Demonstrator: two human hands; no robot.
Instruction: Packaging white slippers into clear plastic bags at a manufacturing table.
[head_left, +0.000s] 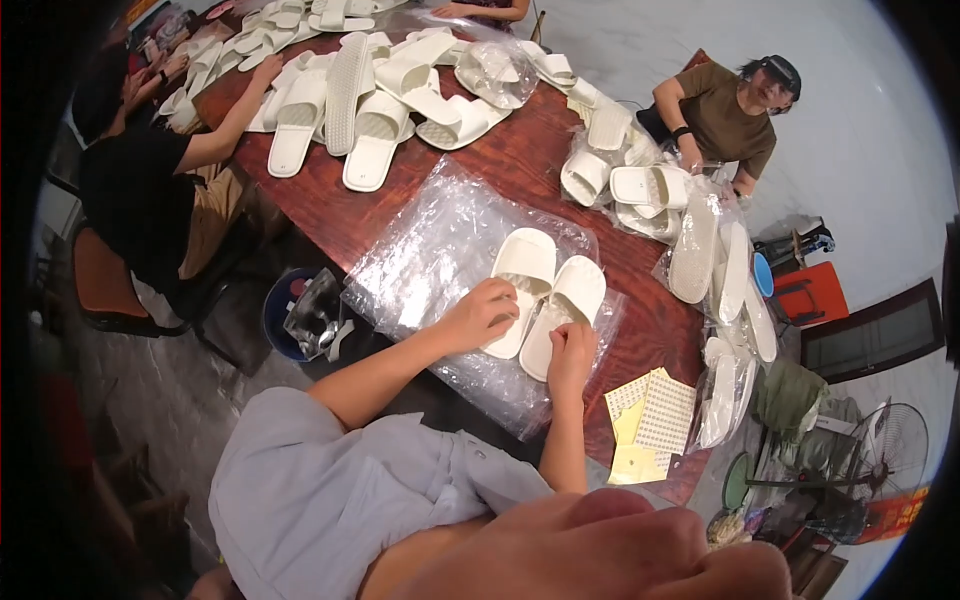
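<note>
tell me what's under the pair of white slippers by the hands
A stack of clear plastic bags lies under the white slippers, spread on the reddish wooden table. The left hand and right hand cover the slippers' near ends.

Both forearms bare, reaching forward from the lower edge. Left hand (483,313) curled, knuckles up, fingers bent downward. Right hand (571,348) loosely closed, close beside it.

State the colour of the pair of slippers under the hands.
Cream-white slippers, seen best in the head view.
</note>
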